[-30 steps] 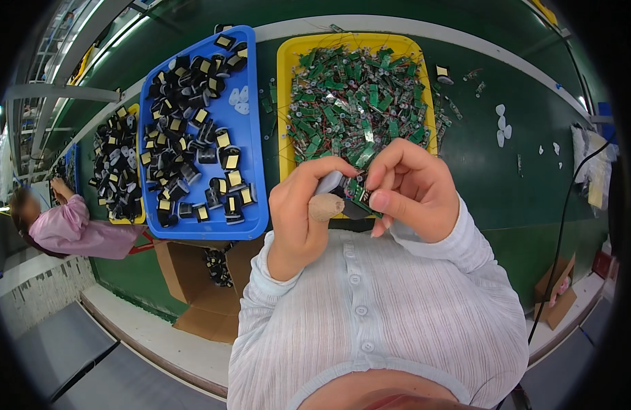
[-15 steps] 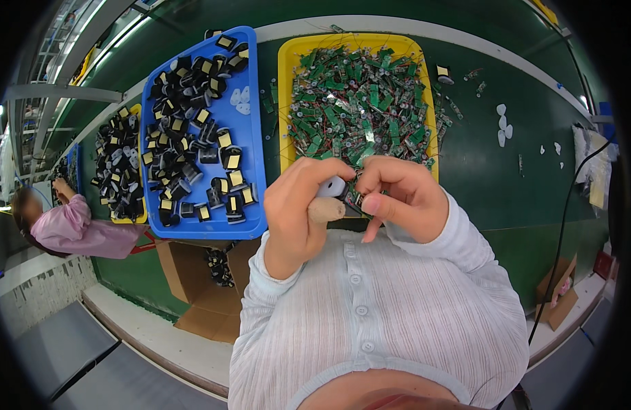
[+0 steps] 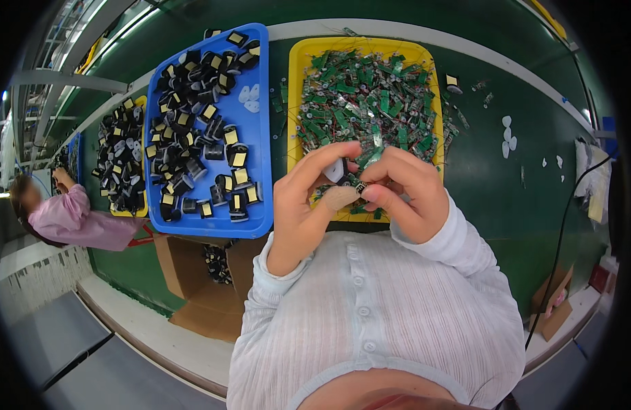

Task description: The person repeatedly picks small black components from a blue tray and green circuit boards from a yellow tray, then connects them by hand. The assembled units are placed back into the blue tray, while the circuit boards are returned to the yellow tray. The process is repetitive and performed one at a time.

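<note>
My left hand (image 3: 296, 208), its thumb wrapped in a tan cover (image 3: 341, 198), grips a small housing with a pale grey-white end (image 3: 335, 171). Close against it, my right hand (image 3: 417, 197) pinches a small green circuit board (image 3: 360, 186) between thumb and fingers. The board meets the housing's side; whether it sits inside is hidden by my fingers. Both hands are over the near edge of a yellow tray (image 3: 296, 89) heaped with green circuit boards and thin wires. Left of it, a blue tray (image 3: 255, 130) holds many black housings with yellow pads.
White caps (image 3: 509, 133) and a single black housing (image 3: 453, 83) lie on the green table at right, near plastic bags (image 3: 592, 174) and a black cable (image 3: 568, 225). A cardboard box (image 3: 209, 307) stands below the blue tray. A co-worker in pink (image 3: 79, 219) sits far left.
My left hand has turned and its thumb now points in toward the circuit board. Both hands have come closer together around the housing. The view has shifted slightly.
</note>
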Demonstrator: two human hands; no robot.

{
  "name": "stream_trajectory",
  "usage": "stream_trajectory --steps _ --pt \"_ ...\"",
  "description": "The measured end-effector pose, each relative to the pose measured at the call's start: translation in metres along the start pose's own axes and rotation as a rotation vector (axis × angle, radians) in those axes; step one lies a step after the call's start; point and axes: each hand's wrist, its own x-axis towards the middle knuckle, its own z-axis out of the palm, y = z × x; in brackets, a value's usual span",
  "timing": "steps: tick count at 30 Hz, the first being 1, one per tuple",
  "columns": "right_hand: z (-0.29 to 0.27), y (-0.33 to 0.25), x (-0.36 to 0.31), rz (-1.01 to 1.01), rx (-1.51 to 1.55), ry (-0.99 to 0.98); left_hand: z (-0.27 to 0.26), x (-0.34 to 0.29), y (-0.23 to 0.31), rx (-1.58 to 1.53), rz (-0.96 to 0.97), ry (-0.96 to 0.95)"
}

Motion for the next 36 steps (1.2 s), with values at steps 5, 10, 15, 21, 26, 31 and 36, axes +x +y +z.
stream_trajectory --steps 5,10,15,21,26,31,36 --pt "-0.002 0.010 0.024 0.055 0.073 -0.099 -0.008 0.006 -0.011 0.053 -0.056 0.106" --pt "-0.007 0.034 0.075 0.101 -0.036 -0.165 -0.039 0.025 -0.031 0.439 0.007 0.209" --pt "-0.069 0.118 0.171 -0.182 -0.755 0.174 -0.108 0.015 -0.061 1.424 -0.094 0.279" --pt "-0.122 0.196 0.237 0.179 -1.227 0.209 -0.118 0.002 -0.074 1.461 -0.262 0.252" --pt "-0.132 0.207 0.230 0.490 -1.035 0.171 -0.117 0.001 -0.061 1.309 -0.257 0.415" --pt "-0.133 0.164 0.196 0.187 -1.113 0.251 -0.104 0.003 -0.044 1.028 -0.288 0.520" --pt "-0.092 0.090 0.121 -0.171 -0.873 -0.107 -0.103 -0.006 -0.045 1.075 -0.185 0.500"
